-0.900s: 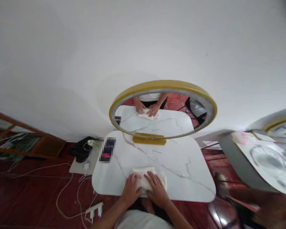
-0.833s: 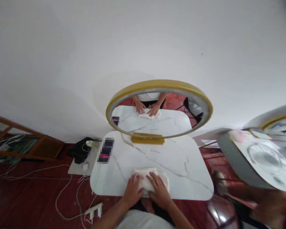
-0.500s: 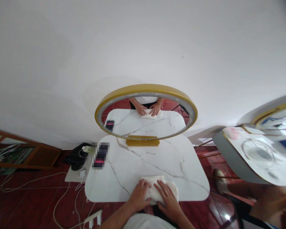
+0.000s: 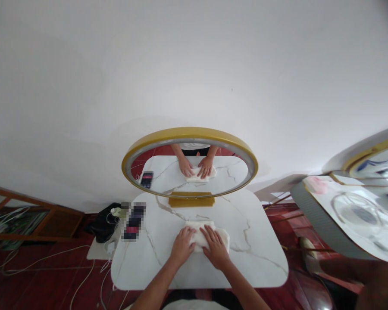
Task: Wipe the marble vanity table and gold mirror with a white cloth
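A folded white cloth (image 4: 198,238) lies flat on the marble-patterned white table (image 4: 258,267). My left hand (image 4: 183,244) rests on the cloth's left side, its fingers stretched out. On the cloth's middle and right part lies my right hand (image 4: 216,247), palm down with fingers spread. Neither hand grips the cloth; both press on it from above. An oval mirror with a gold frame (image 4: 190,134) stands behind the cloth and reflects both hands and the cloth.
A pixelated dark phone-like object (image 4: 134,221) lies at the table's left edge. Cables and a black bag (image 4: 105,224) are at the left. To the right stands a second table (image 4: 323,215) with a mirror; a person's leg and shoe (image 4: 307,249) show beside it.
Both hands and the cloth have moved forward over the table, from its front edge toward the mirror. The camera view has shifted slightly.
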`<control>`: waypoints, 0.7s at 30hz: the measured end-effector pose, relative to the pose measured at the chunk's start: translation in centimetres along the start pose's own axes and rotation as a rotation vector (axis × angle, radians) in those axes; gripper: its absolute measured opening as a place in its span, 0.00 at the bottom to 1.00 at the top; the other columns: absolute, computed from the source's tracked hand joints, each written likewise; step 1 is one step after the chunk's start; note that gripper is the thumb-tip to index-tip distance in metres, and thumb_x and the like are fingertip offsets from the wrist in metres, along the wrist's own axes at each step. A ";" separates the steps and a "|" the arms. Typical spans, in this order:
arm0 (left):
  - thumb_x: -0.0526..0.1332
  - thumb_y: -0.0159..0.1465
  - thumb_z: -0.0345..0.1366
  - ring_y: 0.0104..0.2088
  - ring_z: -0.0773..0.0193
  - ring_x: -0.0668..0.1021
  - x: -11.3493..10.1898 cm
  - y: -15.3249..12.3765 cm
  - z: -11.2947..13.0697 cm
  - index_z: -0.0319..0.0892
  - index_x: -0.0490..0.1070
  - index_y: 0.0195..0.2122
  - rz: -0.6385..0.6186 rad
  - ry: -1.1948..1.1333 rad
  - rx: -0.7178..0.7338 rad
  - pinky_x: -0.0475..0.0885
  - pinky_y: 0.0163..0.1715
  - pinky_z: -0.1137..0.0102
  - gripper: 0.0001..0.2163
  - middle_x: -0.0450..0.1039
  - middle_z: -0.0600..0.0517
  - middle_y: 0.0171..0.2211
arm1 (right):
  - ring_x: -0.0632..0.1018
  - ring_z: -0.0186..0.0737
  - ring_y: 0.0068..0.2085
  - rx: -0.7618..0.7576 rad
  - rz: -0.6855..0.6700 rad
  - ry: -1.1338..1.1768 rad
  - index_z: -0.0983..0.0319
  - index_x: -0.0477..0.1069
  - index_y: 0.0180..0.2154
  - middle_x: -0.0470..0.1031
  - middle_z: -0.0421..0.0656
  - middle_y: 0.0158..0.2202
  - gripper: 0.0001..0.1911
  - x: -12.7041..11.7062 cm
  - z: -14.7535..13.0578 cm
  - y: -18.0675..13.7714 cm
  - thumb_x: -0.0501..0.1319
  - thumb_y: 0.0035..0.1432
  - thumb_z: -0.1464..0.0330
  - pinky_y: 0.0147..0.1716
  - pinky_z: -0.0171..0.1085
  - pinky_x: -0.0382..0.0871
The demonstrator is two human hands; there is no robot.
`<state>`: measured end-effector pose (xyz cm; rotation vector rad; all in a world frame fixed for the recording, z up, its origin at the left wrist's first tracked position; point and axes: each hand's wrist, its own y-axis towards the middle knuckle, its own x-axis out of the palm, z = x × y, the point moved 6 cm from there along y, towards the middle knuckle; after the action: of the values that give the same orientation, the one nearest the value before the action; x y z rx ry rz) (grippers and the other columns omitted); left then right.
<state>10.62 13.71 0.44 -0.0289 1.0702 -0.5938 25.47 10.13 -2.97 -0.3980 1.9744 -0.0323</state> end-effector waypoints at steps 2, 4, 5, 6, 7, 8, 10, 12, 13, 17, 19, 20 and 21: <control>0.52 0.58 0.33 0.57 0.59 0.59 -0.6 1.3 -0.5 0.48 0.58 0.57 0.058 0.034 -0.016 0.55 0.58 0.65 0.24 0.58 0.51 0.57 | 0.43 0.36 0.65 0.043 0.012 -0.010 0.52 0.38 0.64 0.37 0.34 0.66 0.38 -0.5 -0.1 1.9 0.50 0.54 0.66 0.62 0.44 0.41; 0.50 0.58 0.31 0.59 0.59 0.58 -1.1 2.6 -0.8 0.48 0.59 0.58 0.106 0.063 -0.035 0.54 0.59 0.64 0.24 0.59 0.51 0.57 | 0.43 0.36 0.65 0.083 0.020 -0.010 0.52 0.39 0.64 0.37 0.33 0.66 0.37 -1.1 -0.2 3.5 0.49 0.53 0.67 0.62 0.44 0.40; 0.50 0.58 0.30 0.59 0.58 0.59 -1.3 3.1 -0.9 0.47 0.59 0.58 0.124 0.076 -0.047 0.53 0.59 0.63 0.25 0.59 0.51 0.58 | 0.43 0.36 0.65 0.100 0.019 -0.006 0.52 0.39 0.64 0.37 0.33 0.66 0.37 -1.3 -0.2 4.2 0.49 0.53 0.68 0.62 0.44 0.40; 0.49 0.58 0.30 0.59 0.58 0.59 -1.4 3.5 -1.0 0.47 0.59 0.58 0.139 0.085 -0.060 0.53 0.59 0.62 0.25 0.59 0.51 0.58 | 0.44 0.36 0.65 0.112 0.016 0.000 0.51 0.40 0.64 0.38 0.33 0.66 0.37 -1.5 -0.3 4.8 0.49 0.52 0.68 0.61 0.44 0.40; 0.49 0.58 0.29 0.59 0.58 0.59 -1.5 3.9 -1.1 0.47 0.59 0.58 0.152 0.091 -0.072 0.53 0.60 0.61 0.25 0.59 0.51 0.58 | 0.44 0.36 0.65 0.122 0.012 0.006 0.51 0.40 0.63 0.38 0.33 0.66 0.38 -1.6 -0.3 5.3 0.49 0.52 0.68 0.61 0.45 0.40; 0.49 0.57 0.29 0.59 0.58 0.59 -1.5 4.1 -1.1 0.46 0.59 0.58 0.162 0.093 -0.083 0.53 0.60 0.61 0.25 0.59 0.51 0.59 | 0.44 0.36 0.65 0.130 0.011 0.011 0.51 0.41 0.63 0.38 0.33 0.66 0.38 -1.7 -0.3 5.6 0.50 0.51 0.68 0.61 0.45 0.40; 0.49 0.57 0.29 0.59 0.58 0.59 -1.4 4.2 -1.1 0.46 0.59 0.58 0.172 0.090 -0.100 0.53 0.60 0.60 0.26 0.59 0.51 0.59 | 0.44 0.37 0.65 0.138 0.025 0.020 0.51 0.42 0.63 0.38 0.33 0.66 0.39 -1.6 -0.3 5.8 0.50 0.50 0.68 0.62 0.45 0.40; 0.49 0.56 0.29 0.60 0.58 0.59 -1.0 3.8 -1.1 0.46 0.59 0.59 0.160 0.082 -0.117 0.52 0.60 0.61 0.27 0.59 0.52 0.59 | 0.44 0.38 0.65 0.130 0.055 0.030 0.52 0.43 0.63 0.39 0.34 0.66 0.38 -1.1 -0.1 5.4 0.51 0.50 0.67 0.62 0.46 0.39; 0.49 0.56 0.29 0.60 0.58 0.58 -0.8 3.5 -1.2 0.46 0.59 0.59 0.144 0.078 -0.128 0.52 0.60 0.61 0.27 0.58 0.52 0.60 | 0.44 0.39 0.65 0.118 0.064 0.036 0.52 0.44 0.63 0.40 0.35 0.66 0.38 -0.6 0.1 5.1 0.51 0.50 0.67 0.62 0.47 0.39; 0.53 0.52 0.30 0.62 0.58 0.56 0.8 1.8 -1.5 0.47 0.59 0.59 0.008 0.047 -0.157 0.52 0.61 0.63 0.30 0.56 0.54 0.61 | 0.48 0.51 0.64 0.025 0.071 0.045 0.52 0.47 0.62 0.44 0.40 0.65 0.39 2.1 1.3 3.4 0.56 0.49 0.60 0.60 0.54 0.42; 0.58 0.51 0.33 0.61 0.53 0.57 1.8 1.1 -1.3 0.51 0.61 0.57 -0.123 0.012 -0.134 0.53 0.61 0.60 0.30 0.58 0.53 0.60 | 0.54 0.60 0.62 0.001 0.054 0.033 0.52 0.53 0.61 0.52 0.43 0.63 0.39 3.4 1.8 3.0 0.59 0.46 0.57 0.57 0.59 0.49; 0.59 0.52 0.34 0.60 0.52 0.60 2.0 0.9 -1.1 0.55 0.64 0.54 -0.172 -0.017 -0.125 0.55 0.60 0.57 0.26 0.62 0.53 0.58 | 0.60 0.62 0.59 0.006 0.052 0.018 0.48 0.58 0.58 0.59 0.43 0.60 0.34 3.7 1.9 3.0 0.60 0.47 0.59 0.53 0.61 0.56; 0.59 0.55 0.37 0.57 0.52 0.64 1.9 0.9 -0.8 0.59 0.67 0.50 -0.178 -0.052 -0.112 0.60 0.57 0.55 0.21 0.66 0.54 0.55 | 0.66 0.63 0.55 0.014 0.074 0.012 0.43 0.63 0.54 0.66 0.40 0.56 0.29 3.6 1.9 3.0 0.60 0.48 0.61 0.48 0.62 0.61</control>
<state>10.95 13.76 -1.79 -0.2382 1.0563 -0.6893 24.99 12.22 -7.56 -0.3155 1.9980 -0.0012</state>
